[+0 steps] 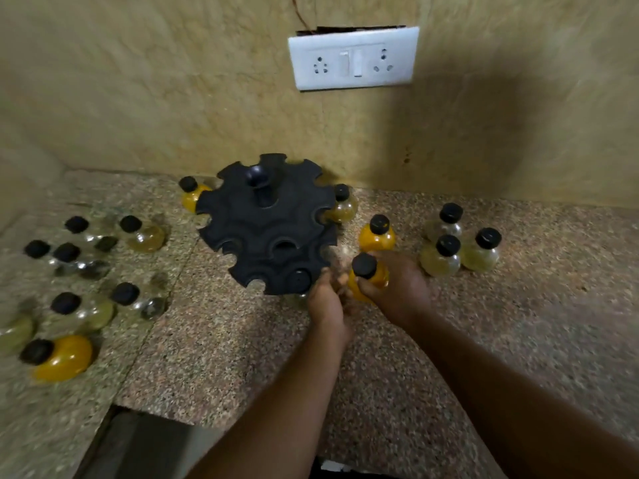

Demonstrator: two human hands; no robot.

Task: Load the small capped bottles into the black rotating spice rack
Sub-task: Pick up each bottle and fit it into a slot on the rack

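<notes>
The black rotating spice rack [266,223] stands on the granite counter near the wall, its notched top towards me. One black cap [300,279] shows in a slot at its near edge. My right hand [401,288] is shut on a small orange-filled bottle with a black cap [368,275], held just right of the rack's near rim. My left hand [326,305] rests against the rack's near right edge, fingers touching the rim and the held bottle; its grip is blurred.
Several capped bottles lie and stand on the left of the counter [86,299]. Three pale bottles [460,243] cluster at right, an orange one [377,233] stands behind my right hand, two more flank the rack. A wall socket [352,58] is above. The counter edge drops at bottom left.
</notes>
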